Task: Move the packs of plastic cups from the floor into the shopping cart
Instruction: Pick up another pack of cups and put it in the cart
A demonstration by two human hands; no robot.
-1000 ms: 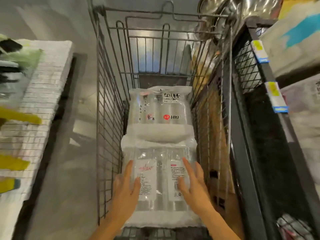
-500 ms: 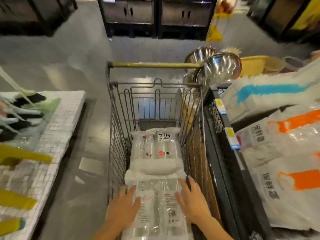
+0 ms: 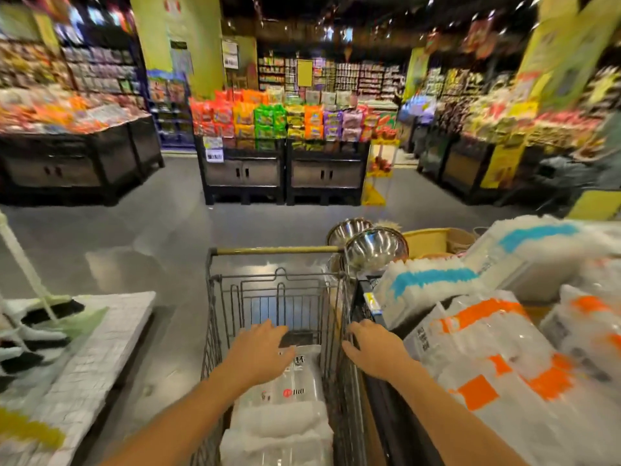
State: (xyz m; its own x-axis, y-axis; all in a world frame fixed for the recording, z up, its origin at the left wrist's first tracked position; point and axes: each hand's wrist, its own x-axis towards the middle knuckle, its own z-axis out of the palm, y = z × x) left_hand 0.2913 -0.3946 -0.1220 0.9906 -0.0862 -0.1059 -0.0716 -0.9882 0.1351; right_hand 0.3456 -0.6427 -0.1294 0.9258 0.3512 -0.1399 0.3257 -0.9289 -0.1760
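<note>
Two clear packs of plastic cups lie end to end in the wire shopping cart (image 3: 215,331): the far pack (image 3: 295,385) with red print and the near pack (image 3: 275,445) at the bottom edge. My left hand (image 3: 258,354) hovers above the far pack, fingers relaxed, holding nothing. My right hand (image 3: 373,351) is at the cart's right wall, fingers loosely spread, also holding nothing; whether it touches the wire is unclear.
Bagged goods with blue and orange stripes (image 3: 487,358) fill a shelf on the right. Steel bowls (image 3: 373,247) stand beyond the cart. A white platform with brooms (image 3: 84,348) is on the left. Grey floor and snack displays (image 3: 279,122) lie ahead.
My hands have come off the near pack and risen. The view has swung up from the cart to the aisle.
</note>
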